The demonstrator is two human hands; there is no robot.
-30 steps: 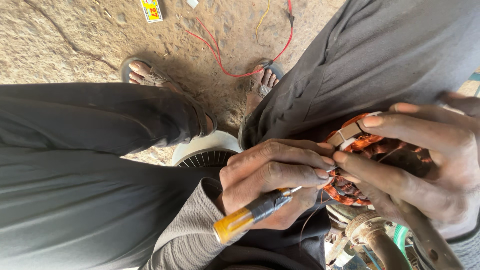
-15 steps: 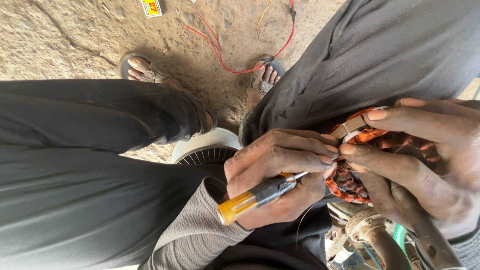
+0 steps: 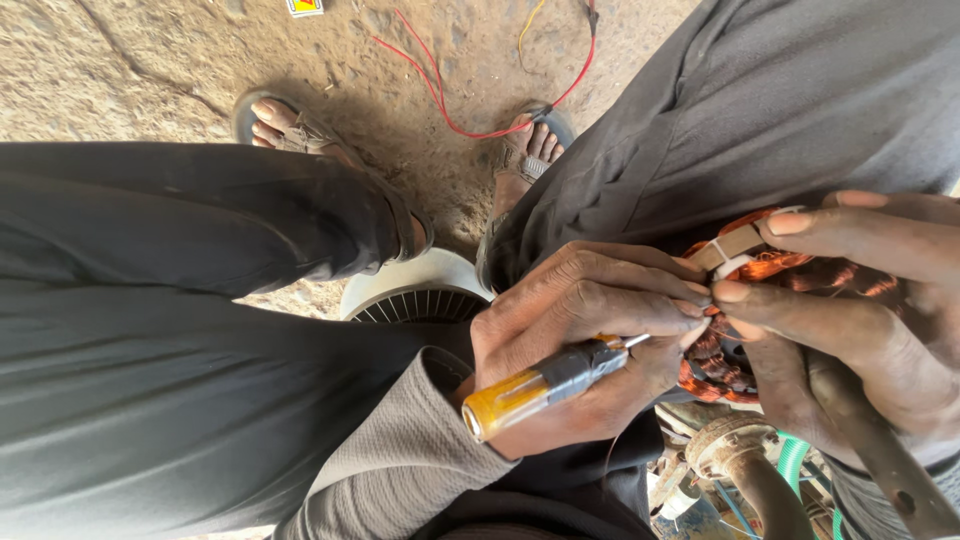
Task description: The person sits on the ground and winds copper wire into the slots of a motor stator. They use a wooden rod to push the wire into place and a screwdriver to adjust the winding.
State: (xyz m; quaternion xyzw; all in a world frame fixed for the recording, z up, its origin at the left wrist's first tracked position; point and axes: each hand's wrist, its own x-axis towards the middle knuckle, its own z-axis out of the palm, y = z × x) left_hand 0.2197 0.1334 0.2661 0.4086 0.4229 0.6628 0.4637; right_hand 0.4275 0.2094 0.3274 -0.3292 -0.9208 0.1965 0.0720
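head view, copper coil (image 3: 770, 268) pinched between both hands' fingers (image 3: 690, 292), screwdriver (image 3: 545, 385) underneath

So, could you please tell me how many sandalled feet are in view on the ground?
2: one foot at upper left beside the dark trouser leg, the other foot at top centre near the red wire.

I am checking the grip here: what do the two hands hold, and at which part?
The left hand holds a screwdriver around its amber handle. The right hand pinches the copper coil at its edge.
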